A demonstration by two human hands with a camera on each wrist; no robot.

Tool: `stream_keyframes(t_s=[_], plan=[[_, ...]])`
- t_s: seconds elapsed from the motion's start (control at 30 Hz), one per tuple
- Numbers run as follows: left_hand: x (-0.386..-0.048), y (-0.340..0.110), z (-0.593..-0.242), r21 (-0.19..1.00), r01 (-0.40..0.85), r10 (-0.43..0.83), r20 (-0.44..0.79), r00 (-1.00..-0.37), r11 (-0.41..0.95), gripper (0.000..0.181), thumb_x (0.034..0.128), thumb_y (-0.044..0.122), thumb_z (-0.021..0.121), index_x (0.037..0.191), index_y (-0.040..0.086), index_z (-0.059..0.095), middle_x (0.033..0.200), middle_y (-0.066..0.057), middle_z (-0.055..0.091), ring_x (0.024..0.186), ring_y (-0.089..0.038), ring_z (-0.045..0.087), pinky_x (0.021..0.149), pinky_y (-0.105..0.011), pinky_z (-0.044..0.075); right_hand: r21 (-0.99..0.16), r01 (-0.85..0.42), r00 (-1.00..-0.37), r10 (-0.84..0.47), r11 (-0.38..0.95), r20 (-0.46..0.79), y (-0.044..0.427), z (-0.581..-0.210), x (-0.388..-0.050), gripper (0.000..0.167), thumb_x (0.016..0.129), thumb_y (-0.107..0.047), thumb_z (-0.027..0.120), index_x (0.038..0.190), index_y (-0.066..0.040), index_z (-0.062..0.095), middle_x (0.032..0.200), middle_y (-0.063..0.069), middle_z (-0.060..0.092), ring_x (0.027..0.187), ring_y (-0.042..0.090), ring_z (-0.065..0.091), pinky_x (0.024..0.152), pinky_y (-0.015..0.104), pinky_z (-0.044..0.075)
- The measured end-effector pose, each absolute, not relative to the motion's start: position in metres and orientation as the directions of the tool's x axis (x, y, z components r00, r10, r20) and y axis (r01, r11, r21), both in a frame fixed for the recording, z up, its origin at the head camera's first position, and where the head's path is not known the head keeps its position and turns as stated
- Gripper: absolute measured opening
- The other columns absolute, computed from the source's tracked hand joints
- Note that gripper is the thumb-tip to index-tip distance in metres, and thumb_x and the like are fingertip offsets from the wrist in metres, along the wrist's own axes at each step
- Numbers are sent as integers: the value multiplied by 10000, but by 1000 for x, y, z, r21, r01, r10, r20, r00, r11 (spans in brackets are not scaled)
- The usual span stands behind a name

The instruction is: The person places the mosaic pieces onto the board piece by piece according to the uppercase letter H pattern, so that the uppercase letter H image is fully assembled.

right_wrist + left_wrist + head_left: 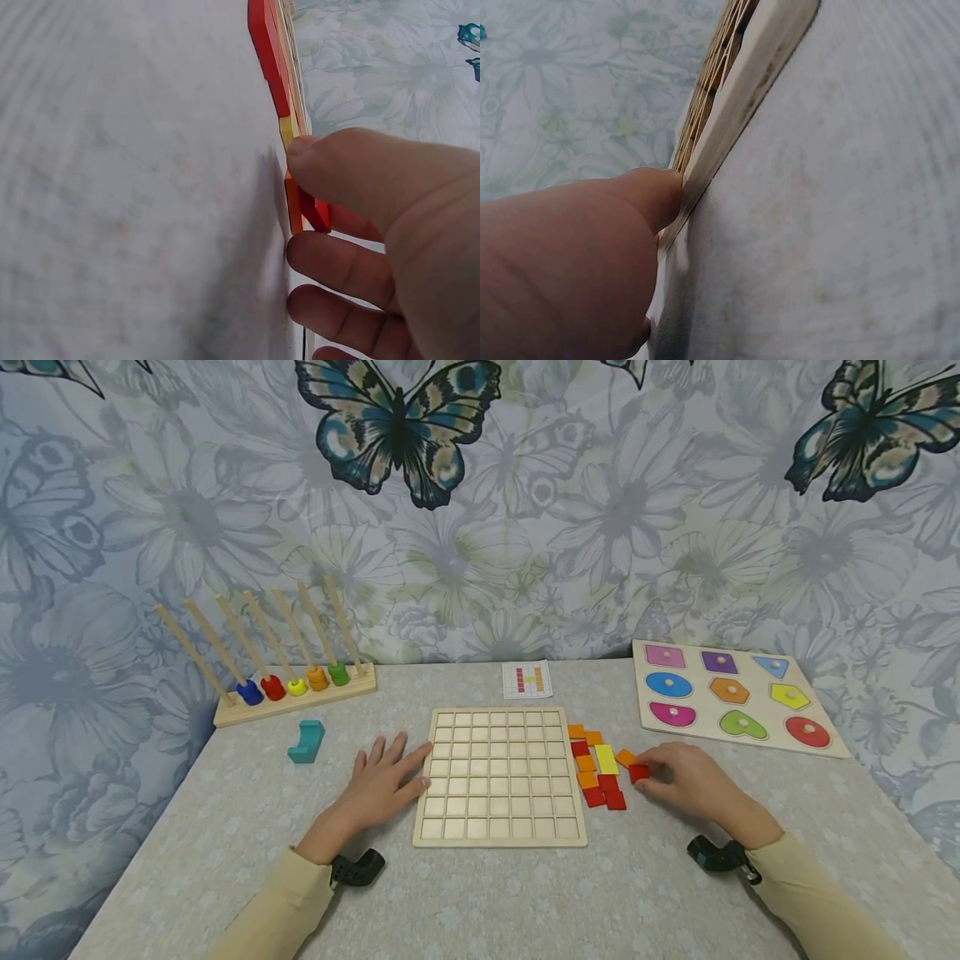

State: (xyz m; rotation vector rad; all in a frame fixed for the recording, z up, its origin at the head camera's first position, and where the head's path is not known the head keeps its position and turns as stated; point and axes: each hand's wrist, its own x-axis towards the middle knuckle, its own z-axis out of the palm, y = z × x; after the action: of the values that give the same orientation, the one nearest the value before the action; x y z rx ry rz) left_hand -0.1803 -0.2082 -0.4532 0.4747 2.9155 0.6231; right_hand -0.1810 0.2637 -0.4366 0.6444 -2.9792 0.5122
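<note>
A wooden grid board [498, 767] lies flat in the middle of the table, its squares bare. My left hand [378, 785] rests beside it with fingers spread, the thumb and index fingertip touching its left edge. In the left wrist view the thumb [656, 196] presses against the board's side. To the right of the board, my right hand [686, 781] pinches a red square tile [638, 773] between thumb and fingers. Just left of that hand lie loose orange tiles [587, 763], red tiles [617, 799] and yellow tiles [606, 759], next to the board's right edge.
A small pattern card [527, 680] lies behind the board. At back left stands a wooden peg rack [300, 695] with coloured rings, and a teal curved block [306, 742] in front of it. A shape puzzle board [738, 693] lies at back right, before the patterned wall covering.
</note>
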Motion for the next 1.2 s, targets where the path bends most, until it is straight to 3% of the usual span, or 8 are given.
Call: stream_keyframes(t_s=[0.63,0.93,1.2], plan=[[-179,-207,-450,412,282,333,-57,-941,867,592,1064,411,515,1594,179,388,1668,-298,187,1520,-605,60,1139,-815,54,-305,-401,-916,-385,864,114,265,-436,-181,313,828,-217,847,1087,-58,776,883,-27,722,797,113,587,769,355,564],[-180,-210,-449,410,292,340,-46,-939,864,599,1063,424,511,1595,179,385,1667,-302,182,1518,-608,56,1134,-819,49,-306,-391,-920,-378,868,103,262,-431,-185,351,830,-240,851,1114,-52,769,945,9,748,838,139,618,811,419,589],[-179,-210,-452,421,291,345,-57,-937,859,608,1063,438,507,1599,182,375,1672,-295,168,1521,-603,41,1135,-818,45,-311,-458,-889,-435,833,146,250,-419,-195,299,826,-190,850,1086,-60,781,912,-3,753,811,136,634,772,372,595]])
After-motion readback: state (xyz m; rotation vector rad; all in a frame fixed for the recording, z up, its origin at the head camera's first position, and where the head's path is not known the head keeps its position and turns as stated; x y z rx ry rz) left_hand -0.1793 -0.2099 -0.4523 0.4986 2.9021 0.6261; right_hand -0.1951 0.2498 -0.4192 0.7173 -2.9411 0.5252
